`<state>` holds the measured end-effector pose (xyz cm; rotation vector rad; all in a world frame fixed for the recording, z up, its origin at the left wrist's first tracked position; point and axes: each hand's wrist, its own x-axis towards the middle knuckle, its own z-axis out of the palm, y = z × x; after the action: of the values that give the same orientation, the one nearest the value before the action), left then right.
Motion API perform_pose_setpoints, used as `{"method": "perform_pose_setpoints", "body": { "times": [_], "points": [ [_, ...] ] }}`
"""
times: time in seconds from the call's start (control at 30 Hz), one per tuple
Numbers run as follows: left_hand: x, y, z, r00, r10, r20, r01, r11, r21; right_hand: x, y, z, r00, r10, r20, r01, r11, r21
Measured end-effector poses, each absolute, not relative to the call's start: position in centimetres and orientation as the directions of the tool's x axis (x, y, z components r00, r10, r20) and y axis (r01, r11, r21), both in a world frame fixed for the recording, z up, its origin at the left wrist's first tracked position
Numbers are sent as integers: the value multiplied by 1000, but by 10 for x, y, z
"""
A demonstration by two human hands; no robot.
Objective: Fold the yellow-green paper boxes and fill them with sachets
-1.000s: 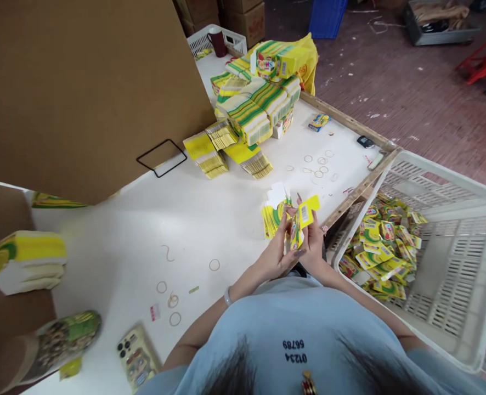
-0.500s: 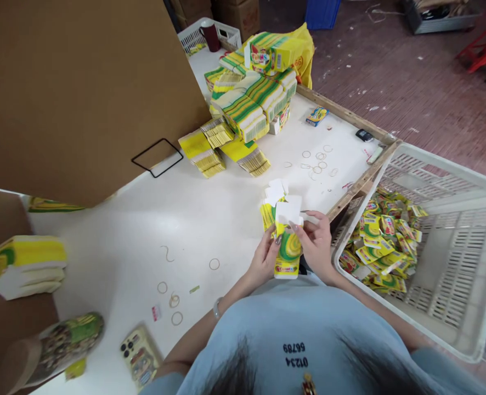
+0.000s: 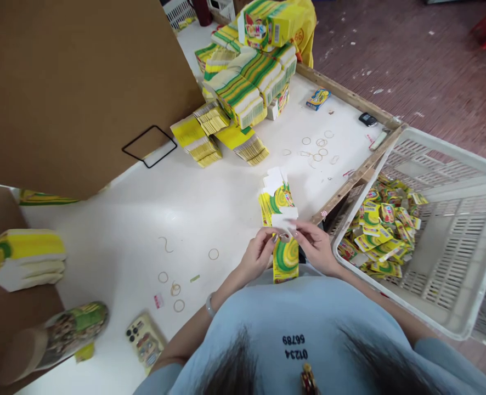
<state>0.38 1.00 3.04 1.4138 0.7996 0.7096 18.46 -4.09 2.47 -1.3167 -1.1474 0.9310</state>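
Close to my body, a yellow and green printed carton point(image 3: 286, 258) with a white end flap is held between both hands. My left hand point(image 3: 261, 249) pinches its left edge near the flap, fingers closed. On the other side, the fingers of my right hand point(image 3: 314, 244) are closed on the carton's upper right edge by the white flap. Just beyond my hands, several flat cartons point(image 3: 275, 195) lie fanned out on the white table point(image 3: 136, 230).
Bundled flat cartons point(image 3: 243, 82) are piled at the back. A white plastic crate point(image 3: 469, 263) with small cartons stands at the right. Rubber bands point(image 3: 321, 143) lie scattered. A phone point(image 3: 145, 340) and a jar point(image 3: 72, 332) are at the left, below a large cardboard sheet point(image 3: 78, 88).
Both hands have shifted at the carton's top, and its white flap now sits lower, between my fingers. More of the fanned cartons shows. The whole view has tilted slightly downward.
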Motion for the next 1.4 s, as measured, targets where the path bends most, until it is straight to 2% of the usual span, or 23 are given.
{"method": "perform_pose_setpoints", "body": {
  "times": [0.07, 0.1, 0.17, 0.23, 0.3, 0.37, 0.43, 0.47, 0.53, 0.7, 0.77, 0.83, 0.93, 1.0, 1.03, 1.1, 1.17, 1.2, 1.27, 1.4],
  "points": [
    [6, 9, 30, 556, 827, -79, 6, 91, 996, 185, -42, 19, 263, 955, 133, 150, 96, -984],
    [6, 9, 29, 557, 825, -98, -2, 119, 993, 187, -43, 16, 228, 958, 171, 183, 130, -974],
    [3, 8, 29, 579, 805, -129, 17, 147, 989, 193, -45, 11, 77, 959, 273, 244, 248, -938],
    [0, 8, 30, 591, 796, -129, 58, 118, 991, 198, -47, 11, -64, 947, 314, 255, 320, -912],
    [-2, 9, 32, 577, 809, -112, 111, 58, 992, 200, -48, 14, -102, 975, 199, 211, 216, -953],
    [-2, 11, 34, 551, 827, -111, 159, 27, 987, 198, -47, 20, -116, 993, -26, 90, -15, -996],
    [-1, 13, 35, 551, 823, -141, 186, 44, 982, 196, -45, 27, -178, 966, -189, -62, -203, -977],
    [-1, 14, 36, 554, 818, -157, 194, 56, 979, 196, -43, 30, -215, 951, -222, -122, -251, -960],
    [0, 14, 36, 563, 811, -161, 199, 56, 978, 199, -39, 33, -261, 937, -233, -191, -287, -939],
    [-2, 13, 34, 594, 801, -75, 194, -52, 980, 210, -34, 34, -319, 917, -237, -244, -321, -915],
    [-2, 20, 32, 642, 767, -15, 207, -154, 966, 209, -36, 33, -321, 914, -247, -267, -337, -903],
    [4, 40, 30, 694, 714, 94, 217, -331, 918, 213, -40, 31, -253, 928, -273, -270, -339, -901],
    [25, 96, 23, 633, 727, 267, 303, -550, 779, 241, -50, 29, 25, 961, -274, -132, -269, -954],
    [44, 142, 15, 510, 801, 314, 426, -551, 717, 279, -62, 31, 284, 936, -209, 132, -254, -958],
    [54, 165, 10, 467, 833, 298, 477, -521, 708, 300, -69, 33, 405, 900, -160, 303, -297, -906],
    [71, 203, 1, 481, 855, 192, 549, -464, 695, 338, -83, 39, 588, 809, -11, 611, -453, -649],
    [81, 229, -4, 568, 819, 82, 568, -462, 681, 360, -93, 43, 653, 740, 161, 731, -561, -387],
    [82, 237, -4, 605, 794, 55, 564, -477, 675, 363, -94, 43, 645, 731, 222, 755, -564, -334],
    [80, 244, 0, 636, 768, 78, 545, -519, 659, 354, -84, 39, 582, 767, 271, 794, -464, -392],
    [64, 229, 26, 625, 698, 349, 423, -679, 600, 293, -23, 23, 425, 828, 366, 782, -132, -609]
  ]
}}
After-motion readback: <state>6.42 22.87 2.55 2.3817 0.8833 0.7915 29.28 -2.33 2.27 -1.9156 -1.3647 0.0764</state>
